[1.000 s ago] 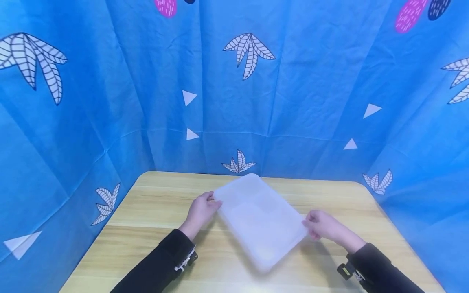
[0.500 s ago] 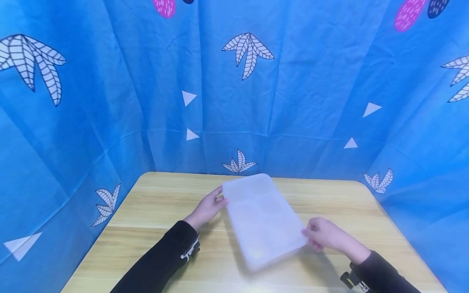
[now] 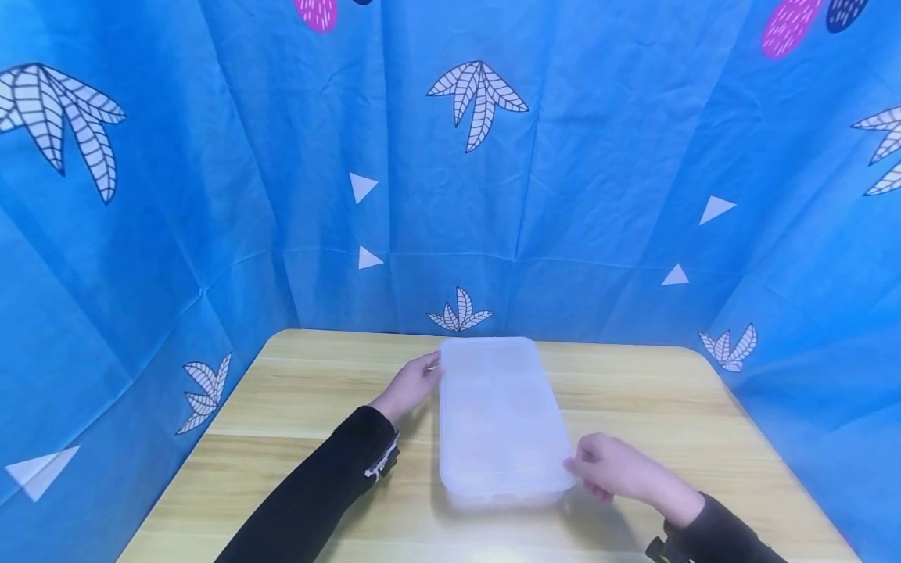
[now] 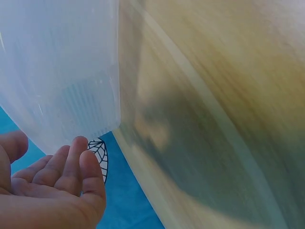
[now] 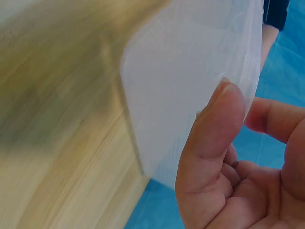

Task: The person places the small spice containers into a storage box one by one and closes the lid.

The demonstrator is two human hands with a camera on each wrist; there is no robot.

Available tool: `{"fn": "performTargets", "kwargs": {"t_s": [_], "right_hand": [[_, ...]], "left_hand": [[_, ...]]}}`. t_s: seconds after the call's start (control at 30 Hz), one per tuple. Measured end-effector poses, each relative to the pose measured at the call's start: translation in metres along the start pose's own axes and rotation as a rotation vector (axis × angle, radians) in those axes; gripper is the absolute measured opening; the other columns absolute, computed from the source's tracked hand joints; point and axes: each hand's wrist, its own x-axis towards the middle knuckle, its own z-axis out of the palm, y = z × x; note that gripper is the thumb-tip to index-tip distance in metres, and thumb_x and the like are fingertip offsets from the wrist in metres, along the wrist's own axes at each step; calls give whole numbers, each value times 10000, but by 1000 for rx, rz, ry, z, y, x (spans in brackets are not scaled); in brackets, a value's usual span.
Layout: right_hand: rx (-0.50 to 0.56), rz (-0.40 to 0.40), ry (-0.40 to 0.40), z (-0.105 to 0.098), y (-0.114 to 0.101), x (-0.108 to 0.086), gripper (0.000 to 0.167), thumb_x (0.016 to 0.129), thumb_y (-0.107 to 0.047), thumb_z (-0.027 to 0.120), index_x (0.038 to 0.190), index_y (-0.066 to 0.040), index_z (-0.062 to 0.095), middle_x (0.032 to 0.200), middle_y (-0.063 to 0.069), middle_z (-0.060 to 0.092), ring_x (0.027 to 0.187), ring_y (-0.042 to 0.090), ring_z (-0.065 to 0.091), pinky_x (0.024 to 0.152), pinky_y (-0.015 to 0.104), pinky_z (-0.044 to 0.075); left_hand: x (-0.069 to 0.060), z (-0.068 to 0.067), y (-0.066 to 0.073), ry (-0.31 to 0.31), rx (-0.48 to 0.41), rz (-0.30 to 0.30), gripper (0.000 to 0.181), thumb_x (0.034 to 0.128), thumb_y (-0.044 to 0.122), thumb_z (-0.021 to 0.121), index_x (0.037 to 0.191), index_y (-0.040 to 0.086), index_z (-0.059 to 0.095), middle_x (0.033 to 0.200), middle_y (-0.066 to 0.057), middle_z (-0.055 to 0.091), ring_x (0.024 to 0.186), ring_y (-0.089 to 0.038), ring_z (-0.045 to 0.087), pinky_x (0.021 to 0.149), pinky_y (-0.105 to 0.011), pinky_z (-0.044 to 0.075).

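Observation:
A translucent white plastic storage box [image 3: 503,414] stands on the table, its long side running away from me. At its near right corner my right hand [image 3: 619,469] pinches the rim; the right wrist view shows finger and thumb of the right hand [image 5: 228,167] on both sides of that edge. Beside the far left corner is my left hand [image 3: 411,383]. In the left wrist view, the left hand [image 4: 57,186] has loosely bent fingers close to the box wall [image 4: 62,71], thumb apart from them; whether they touch it I cannot tell. The box's contents are unclear.
The pale wooden table [image 3: 317,469] has rounded far corners. A blue patterned curtain [image 3: 598,156] hangs behind it and along both sides. Dark sleeves with wrist-worn devices cover both forearms.
The box has turned from a slanted position to nearly straight. My left hand has moved right and slightly away, while my right hand has come nearer and a little left.

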Motion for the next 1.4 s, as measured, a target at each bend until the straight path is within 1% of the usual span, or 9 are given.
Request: {"fn": "performTargets", "kwargs": {"t_s": [0.17, 0.37, 0.53, 0.67, 0.77, 0.9, 0.97, 1.2, 1.4], "right_hand": [[14, -17, -13, 5, -2, 0, 303, 997, -271, 609, 794, -57, 537, 629, 46, 584, 530, 194, 579, 472, 330, 533], [29, -23, -11, 7, 0, 0, 310, 996, -272, 611, 787, -55, 537, 626, 47, 584, 519, 195, 580, 462, 348, 542], [20, -32, -9, 6, 1, 0, 324, 993, -290, 616, 778, -62, 534, 598, 33, 572, 503, 184, 560, 462, 331, 524], [-16, -20, 13, 4, 0, 3, 356, 989, -341, 617, 774, -68, 542, 582, 26, 566, 489, 176, 547, 470, 327, 506], [-28, 5, 49, 2, -1, 11, 389, 993, -391, 602, 786, -65, 551, 586, 31, 569, 490, 175, 549, 487, 335, 507], [-13, 31, 106, -2, -2, 26, 405, 1013, -408, 559, 808, -58, 560, 578, 34, 562, 485, 169, 547, 503, 349, 515], [-5, 41, 138, -3, -1, 34, 399, 1025, -396, 539, 827, -51, 568, 574, 41, 560, 480, 173, 547, 502, 359, 523], [8, 102, 266, -7, 3, 60, 367, 1049, -355, 501, 938, -19, 599, 585, 63, 570, 497, 198, 557, 521, 334, 511], [31, 121, 316, -10, 2, 79, 401, 1062, -381, 463, 1047, 6, 570, 585, 58, 543, 492, 205, 527, 529, 321, 466]], "left_hand": [[2, 1, 0, 9, -5, -35, 495, 1074, 205, 467, 1501, -31, 387, 1502, -211, 453, 1371, -376, 445, 1143, -488, 359], [2, 4, 0, 27, -5, -34, 477, 1075, 195, 461, 1491, -33, 404, 1482, -211, 479, 1353, -381, 466, 1132, -494, 373], [0, 8, -3, 80, 17, -12, 446, 1069, 195, 480, 1444, -45, 468, 1422, -220, 538, 1311, -375, 514, 1103, -489, 413], [-6, 11, -3, 124, 43, -35, 430, 1066, 241, 488, 1398, -30, 526, 1339, -204, 606, 1248, -352, 573, 1062, -476, 460], [-13, 13, 1, 146, 38, -71, 424, 1062, 261, 488, 1383, -11, 542, 1298, -182, 631, 1210, -337, 596, 1035, -476, 482], [-24, 17, 9, 175, 36, -98, 411, 1054, 246, 493, 1369, -11, 549, 1262, -172, 646, 1163, -331, 618, 996, -470, 509], [-29, 19, 12, 186, 44, -102, 411, 1048, 238, 500, 1365, -19, 549, 1251, -171, 652, 1139, -330, 632, 977, -466, 522], [-43, 26, 19, 226, 89, -79, 425, 1017, 207, 537, 1349, -59, 553, 1205, -172, 663, 1088, -335, 649, 935, -480, 540], [-51, 34, 20, 234, 133, -95, 464, 1022, 286, 535, 1333, -57, 562, 1170, -164, 658, 1096, -334, 630, 956, -502, 522]]}}
